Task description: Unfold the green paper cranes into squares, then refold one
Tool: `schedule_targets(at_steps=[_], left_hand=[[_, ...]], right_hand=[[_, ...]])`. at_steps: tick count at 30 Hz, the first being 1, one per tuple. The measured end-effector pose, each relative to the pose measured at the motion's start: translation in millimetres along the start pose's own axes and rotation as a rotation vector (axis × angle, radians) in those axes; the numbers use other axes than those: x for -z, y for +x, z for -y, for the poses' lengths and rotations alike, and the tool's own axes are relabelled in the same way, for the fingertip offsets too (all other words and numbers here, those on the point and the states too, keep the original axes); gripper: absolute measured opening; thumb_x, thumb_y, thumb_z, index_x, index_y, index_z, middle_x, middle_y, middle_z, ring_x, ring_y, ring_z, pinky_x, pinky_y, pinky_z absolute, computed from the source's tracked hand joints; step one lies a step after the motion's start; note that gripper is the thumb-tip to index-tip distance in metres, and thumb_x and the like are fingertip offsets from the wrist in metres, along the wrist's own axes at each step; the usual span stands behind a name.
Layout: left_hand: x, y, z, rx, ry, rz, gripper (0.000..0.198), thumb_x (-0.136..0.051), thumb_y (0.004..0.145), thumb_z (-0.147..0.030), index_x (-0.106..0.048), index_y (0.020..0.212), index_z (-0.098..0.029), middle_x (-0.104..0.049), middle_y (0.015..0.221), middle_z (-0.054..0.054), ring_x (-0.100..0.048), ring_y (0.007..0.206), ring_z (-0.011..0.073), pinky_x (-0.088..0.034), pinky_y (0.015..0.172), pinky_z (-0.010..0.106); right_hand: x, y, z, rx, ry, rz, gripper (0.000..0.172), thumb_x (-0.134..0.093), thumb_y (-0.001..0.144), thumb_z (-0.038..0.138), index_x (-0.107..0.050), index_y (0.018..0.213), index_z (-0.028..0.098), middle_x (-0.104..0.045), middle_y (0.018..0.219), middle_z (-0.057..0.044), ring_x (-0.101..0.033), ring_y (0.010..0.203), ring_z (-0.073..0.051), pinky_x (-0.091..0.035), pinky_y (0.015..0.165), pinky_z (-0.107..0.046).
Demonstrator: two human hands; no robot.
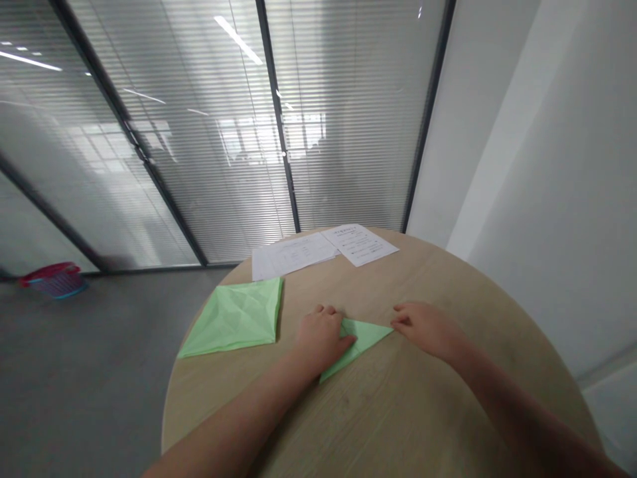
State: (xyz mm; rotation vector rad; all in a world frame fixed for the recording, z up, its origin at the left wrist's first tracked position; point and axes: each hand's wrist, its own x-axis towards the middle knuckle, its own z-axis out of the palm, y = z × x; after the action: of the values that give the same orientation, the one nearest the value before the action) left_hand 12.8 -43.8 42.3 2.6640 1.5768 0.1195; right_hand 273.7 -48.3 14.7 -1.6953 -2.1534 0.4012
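A small piece of green paper [367,332], folded to a triangle, lies on the round wooden table. Across its left part rests my left hand [322,337], palm down, pressing it to the table with the thumb stretched over the paper. That hand hides the paper's left corner. My right hand [423,325] is at the triangle's right tip, thumb and fingertips closed in a pinch on the corner. To the left of my left hand is a larger stack of creased green paper sheets [239,315].
White printed sheets [293,255] lie at the table's far edge, overlapping another printed page [361,244]. The wooden tabletop [378,411] is rounded. A red and blue basket [56,280] stands on the floor at left. Glass partitions with blinds rise behind; a white wall is on the right.
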Motion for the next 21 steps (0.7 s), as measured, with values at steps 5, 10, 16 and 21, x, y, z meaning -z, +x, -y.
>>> schedule_targets(at_steps=[5,10,16,21], left_hand=[[-0.1,0,1,0.015,-0.008,-0.002,0.038,-0.068,0.088,-0.047,-0.076,0.107,-0.014,-0.073,0.111,0.019,-0.066,0.109,0.037,-0.055,0.09,0.049],[-1.3,1,1,0.047,-0.016,-0.004,0.04,-0.068,0.088,-0.048,-0.075,0.107,-0.013,-0.073,0.114,0.02,-0.065,0.111,0.038,-0.056,0.09,0.049],[1.2,0,-1,0.061,0.005,0.006,0.044,-0.067,0.089,-0.049,-0.075,0.11,-0.012,-0.073,0.115,0.019,-0.065,0.112,0.0375,-0.056,0.092,0.049],[1.0,-1,-1,0.066,0.012,-0.002,0.044,-0.066,0.089,-0.051,-0.074,0.111,-0.014,-0.073,0.115,0.017,-0.065,0.112,0.0361,-0.056,0.091,0.048]], right_hand=[[1,11,-1,-0.2,1.003,-0.052,0.038,-0.072,0.085,0.054,-0.08,0.101,0.02,-0.073,0.123,-0.013,-0.069,0.114,-0.028,-0.053,0.101,-0.042],[2,5,9,-0.233,1.557,0.062,0.037,-0.086,0.075,0.048,-0.075,0.095,0.018,-0.074,0.106,-0.009,-0.07,0.087,-0.018,-0.058,0.079,-0.032],[4,1,17,-0.288,1.733,0.132,0.037,-0.093,0.068,0.041,-0.075,0.091,0.018,-0.073,0.095,-0.004,-0.067,0.077,-0.014,-0.056,0.071,-0.028],[5,1,23,-0.317,1.647,0.07,0.048,-0.101,0.055,0.044,-0.074,0.084,0.017,-0.071,0.087,-0.002,-0.064,0.07,-0.011,-0.054,0.066,-0.026]])
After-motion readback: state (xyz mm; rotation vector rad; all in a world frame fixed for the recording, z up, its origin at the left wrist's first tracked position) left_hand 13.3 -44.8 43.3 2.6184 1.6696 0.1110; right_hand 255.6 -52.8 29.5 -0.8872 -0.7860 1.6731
